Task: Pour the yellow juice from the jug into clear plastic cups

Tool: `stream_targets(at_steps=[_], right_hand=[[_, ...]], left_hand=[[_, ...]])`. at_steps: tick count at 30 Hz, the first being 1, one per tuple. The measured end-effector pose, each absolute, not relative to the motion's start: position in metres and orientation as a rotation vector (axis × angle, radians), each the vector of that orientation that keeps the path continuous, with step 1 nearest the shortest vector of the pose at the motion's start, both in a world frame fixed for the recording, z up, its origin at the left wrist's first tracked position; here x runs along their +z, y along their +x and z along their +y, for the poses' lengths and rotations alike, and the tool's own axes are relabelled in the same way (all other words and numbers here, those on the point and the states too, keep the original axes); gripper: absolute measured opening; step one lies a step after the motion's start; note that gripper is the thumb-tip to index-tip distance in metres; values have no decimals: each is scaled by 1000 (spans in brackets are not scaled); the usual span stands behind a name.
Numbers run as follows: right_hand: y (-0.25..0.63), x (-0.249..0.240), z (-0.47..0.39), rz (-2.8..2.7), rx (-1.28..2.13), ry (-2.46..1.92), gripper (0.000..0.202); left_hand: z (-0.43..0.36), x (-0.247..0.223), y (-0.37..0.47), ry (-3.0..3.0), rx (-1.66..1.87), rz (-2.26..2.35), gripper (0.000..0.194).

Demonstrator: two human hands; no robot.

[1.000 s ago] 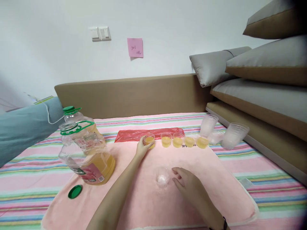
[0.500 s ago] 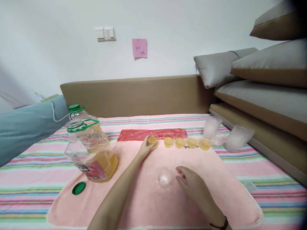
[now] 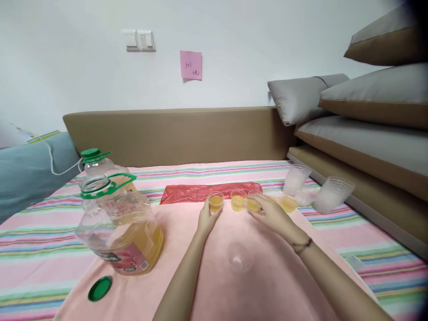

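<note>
Standing upright along the pink towel's [image 3: 267, 285] far edge, a row of small cups runs left-right; the left hand [image 3: 206, 220] fingers clasp the leftmost cup [image 3: 216, 203], and the right hand [image 3: 272, 215] fingers curl around the third cup [image 3: 253, 203].

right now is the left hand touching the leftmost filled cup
Touching: the head view shows the left hand with its fingers wrapped against the leftmost filled cup.

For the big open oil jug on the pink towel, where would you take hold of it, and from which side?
Probably by the green handle arching off the neck ring of the oil jug, coming from above on its right side. The jug stands upright with the mouth open, its cap lying on the towel, so a level lift matters. The wide clear body looks too broad for one hand.
</note>
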State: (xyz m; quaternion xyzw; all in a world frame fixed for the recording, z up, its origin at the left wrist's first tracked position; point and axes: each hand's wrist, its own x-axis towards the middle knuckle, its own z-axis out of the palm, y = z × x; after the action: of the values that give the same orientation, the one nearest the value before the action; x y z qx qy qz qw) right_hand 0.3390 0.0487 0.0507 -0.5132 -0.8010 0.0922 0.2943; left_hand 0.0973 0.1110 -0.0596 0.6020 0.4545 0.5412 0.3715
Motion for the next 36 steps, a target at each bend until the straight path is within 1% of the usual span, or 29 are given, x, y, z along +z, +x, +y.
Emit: stream_targets(at_steps=[4, 7, 10, 15, 19, 20, 24, 26, 36], right_hand=[[322, 82, 104, -2544, 100, -1482, 49], [313, 86, 127, -2724, 106, -1525, 48], [307, 82, 136, -2829, 87, -1502, 45], [301, 86, 140, -2891, 61, -1451, 51], [299, 88, 142, -2929, 36, -1436, 62], [299, 88, 143, -2943, 29, -1439, 62], [295, 91, 142, -2968, 36, -1450, 46], [292, 94, 140, -2960, 52, -1458, 42], [286, 95, 137, -2926, 150, -1467, 43]], left_hand=[[110, -56, 96, 1571, 1363, 1166, 70], [109, -53, 96, 1575, 1361, 1169, 70], [108, -53, 96, 1571, 1359, 1175, 70], [106, -51, 96, 1586, 1347, 1182, 69], [105, -50, 97, 1591, 1336, 1195, 68], [105, -50, 97, 1590, 1335, 1200, 68], [106, -52, 98, 1580, 1336, 1213, 69], [105, -51, 98, 1573, 1341, 1208, 69], [102, -44, 98, 1550, 1341, 1185, 66]])
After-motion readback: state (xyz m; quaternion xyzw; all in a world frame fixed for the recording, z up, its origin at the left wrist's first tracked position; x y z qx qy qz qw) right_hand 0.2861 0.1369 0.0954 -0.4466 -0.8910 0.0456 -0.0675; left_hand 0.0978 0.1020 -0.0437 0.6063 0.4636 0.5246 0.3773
